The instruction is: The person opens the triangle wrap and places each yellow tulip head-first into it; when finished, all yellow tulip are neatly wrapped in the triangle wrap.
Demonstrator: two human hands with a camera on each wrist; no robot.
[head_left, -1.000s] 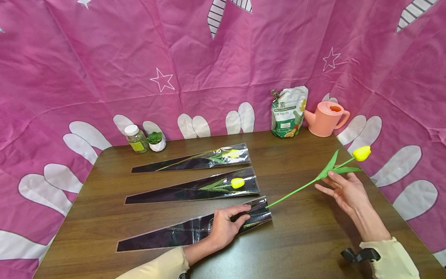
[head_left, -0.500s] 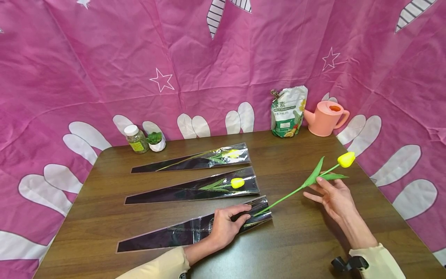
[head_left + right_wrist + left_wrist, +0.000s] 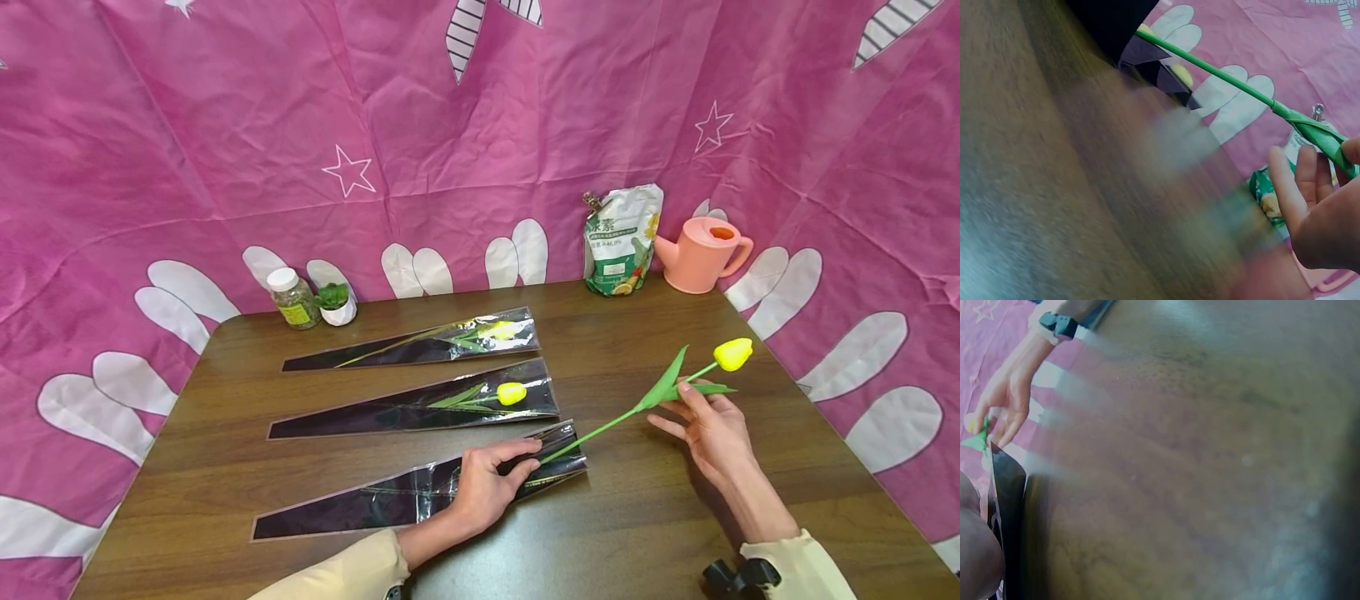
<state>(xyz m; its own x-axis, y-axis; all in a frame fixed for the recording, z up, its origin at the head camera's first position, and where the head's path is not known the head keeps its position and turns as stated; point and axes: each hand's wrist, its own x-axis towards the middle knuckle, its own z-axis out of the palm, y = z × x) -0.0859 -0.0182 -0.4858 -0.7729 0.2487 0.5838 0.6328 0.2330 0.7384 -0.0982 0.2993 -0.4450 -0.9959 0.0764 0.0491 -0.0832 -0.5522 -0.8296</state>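
Observation:
In the head view my right hand (image 3: 718, 433) pinches a yellow artificial tulip (image 3: 732, 354) by its stem, just under the bloom where the green leaves spread. The stem slants down to the left, its lower end at the wide mouth of a black flower sleeve (image 3: 330, 514). My left hand (image 3: 480, 487) grips that nearest sleeve close to its mouth, thumb and forefinger on it. The right wrist view shows the green stem (image 3: 1222, 76) running toward the dark sleeve. How far the tip reaches inside is hidden by the left fingers.
Two more sleeves, a middle one (image 3: 330, 422) and a far one (image 3: 397, 343), lie behind, each with a yellow tulip inside. Along the back stand a jar (image 3: 295, 300), a small potted plant (image 3: 337, 305), a clipped pouch (image 3: 622, 242) and a pink watering can (image 3: 697, 258).
My right hand has moved left and slightly down with the tulip, bringing the stem's end from the sleeve's edge to beside my left fingers. The left hand has stayed in place.

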